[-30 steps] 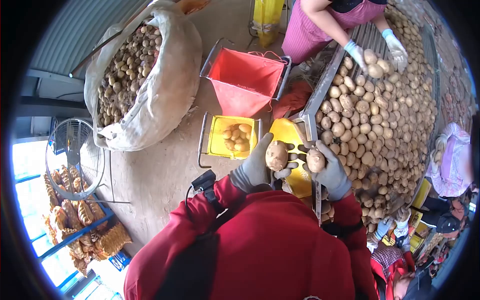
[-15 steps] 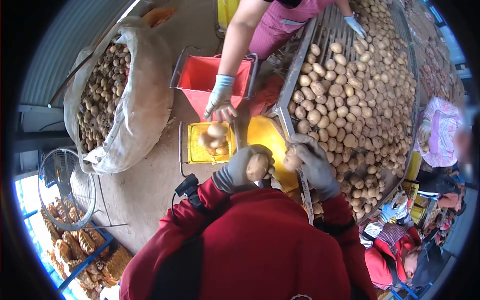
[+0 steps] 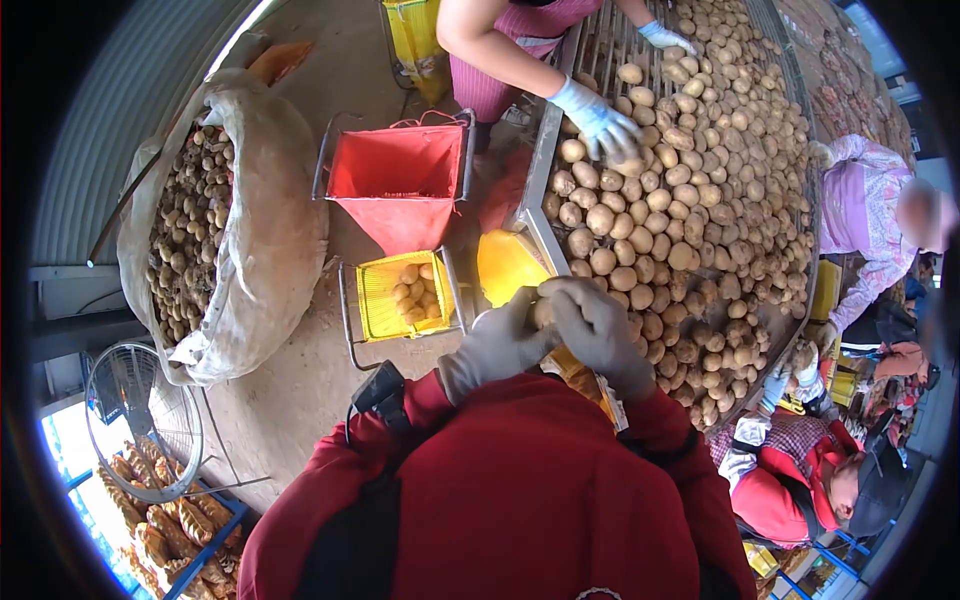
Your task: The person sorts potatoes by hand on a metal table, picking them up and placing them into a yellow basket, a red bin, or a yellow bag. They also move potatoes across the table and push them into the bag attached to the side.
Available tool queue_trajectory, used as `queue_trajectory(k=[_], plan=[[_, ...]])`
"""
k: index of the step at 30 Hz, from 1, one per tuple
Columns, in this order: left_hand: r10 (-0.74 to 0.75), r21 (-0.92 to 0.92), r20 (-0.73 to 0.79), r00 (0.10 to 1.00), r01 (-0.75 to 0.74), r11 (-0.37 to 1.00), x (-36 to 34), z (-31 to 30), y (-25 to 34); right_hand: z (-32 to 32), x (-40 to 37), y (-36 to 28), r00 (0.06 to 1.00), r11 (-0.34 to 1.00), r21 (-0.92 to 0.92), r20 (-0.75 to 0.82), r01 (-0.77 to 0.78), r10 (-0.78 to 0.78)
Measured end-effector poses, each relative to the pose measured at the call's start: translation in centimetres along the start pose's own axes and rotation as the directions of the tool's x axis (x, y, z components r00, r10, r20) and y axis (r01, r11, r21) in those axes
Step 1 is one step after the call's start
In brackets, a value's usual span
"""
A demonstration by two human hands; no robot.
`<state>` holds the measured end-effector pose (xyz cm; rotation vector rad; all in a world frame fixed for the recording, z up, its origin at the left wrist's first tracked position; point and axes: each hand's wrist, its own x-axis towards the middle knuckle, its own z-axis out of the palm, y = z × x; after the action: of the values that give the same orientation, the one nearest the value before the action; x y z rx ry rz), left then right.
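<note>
Both my hands wear grey gloves and meet in front of my chest, at the near corner of the sorting table. My left hand [image 3: 503,343] is closed around a potato [image 3: 543,314], mostly hidden by the fingers. Against it lies my right hand [image 3: 592,325], its fingers curled over the same spot; whether a second potato is under them is hidden. Many loose potatoes [image 3: 655,215] cover the slatted sorting table [image 3: 545,180] beside my right hand. Below the table's end hangs a yellow chute [image 3: 508,268], just beyond my hands.
Left of my hands stand a yellow basket [image 3: 372,322] holding several potatoes and a red container [image 3: 400,165]. A large white sack [image 3: 265,240] of potatoes and a fan [image 3: 145,420] are farther left. A co-worker's gloved hand [image 3: 600,118] touches potatoes; other people work at right.
My hands have come together, covering the potatoes that showed in each. The co-worker's hand moved from above the yellow basket to the table; the potatoes falling there now lie in the basket.
</note>
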<state>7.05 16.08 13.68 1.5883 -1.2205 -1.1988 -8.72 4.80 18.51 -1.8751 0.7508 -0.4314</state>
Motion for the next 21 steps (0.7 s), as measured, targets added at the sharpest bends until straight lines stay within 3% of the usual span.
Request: queue_trajectory(k=[2,3,5,6,7,9,10,12,14,17,19,20,21], plan=[[-0.097,0.200,0.015,0.995,0.092,0.976,-0.6,-0.6,2.0,0.3,-0.1,2.6,0.999,0.999,0.026,-0.023,-0.036,0.036],[-0.071,-0.048,0.060,0.996,0.074,0.996,-0.7,-0.3,1.1,0.1,-0.2,3.5,0.999,1.000,-0.002,-0.022,-0.023,0.022],[0.002,-0.519,0.098,0.995,0.049,0.853,-0.8,0.4,-1.9,-0.2,0.4,5.4,0.965,0.930,-0.269,-0.008,0.250,-0.262],[-0.037,-0.720,0.196,0.980,0.170,0.673,-0.8,0.2,-3.0,0.2,0.6,5.3,0.997,0.992,-0.100,-0.019,0.076,-0.078],[0.014,-0.794,0.214,0.977,0.166,0.585,-1.1,-0.5,-2.7,0.2,0.6,4.1,0.994,0.992,0.063,0.002,-0.109,0.109],[0.129,-0.906,0.252,0.959,0.187,0.380,-2.1,-1.6,-1.8,-0.3,0.3,1.6,0.911,0.838,0.362,0.103,-0.408,0.399],[0.145,-0.910,0.237,0.961,0.167,0.379,-2.1,-1.7,-2.0,-0.6,0.1,0.5,0.854,0.710,0.495,0.152,-0.501,0.497],[0.126,-0.914,0.168,0.978,0.107,0.392,-2.4,-1.8,-1.7,-0.2,-0.1,0.3,0.967,0.924,0.285,0.056,-0.253,0.247],[0.032,-0.877,0.121,0.992,0.091,0.472,-2.5,-2.1,-1.4,-0.1,-0.1,-0.2,0.995,0.989,0.130,0.079,-0.076,0.066],[0.185,-0.655,-0.112,0.976,-0.213,0.725,-1.8,-0.3,-3.2,0.2,0.1,-1.1,0.988,0.999,0.030,0.155,-0.023,0.018],[0.002,-0.570,0.085,0.996,0.047,0.820,-2.3,-0.3,-4.7,1.9,0.7,-1.5,0.988,0.998,-0.031,0.144,-0.045,0.049],[-0.063,-0.653,0.144,0.988,0.142,0.744,-2.8,-0.6,-5.2,1.9,0.6,-0.8,0.986,0.993,-0.096,0.143,-0.067,0.080],[-0.128,-0.724,0.202,0.971,0.236,0.648,-3.4,-0.8,-5.6,1.9,0.4,1.4,0.922,0.944,-0.029,0.208,-0.330,0.328]])
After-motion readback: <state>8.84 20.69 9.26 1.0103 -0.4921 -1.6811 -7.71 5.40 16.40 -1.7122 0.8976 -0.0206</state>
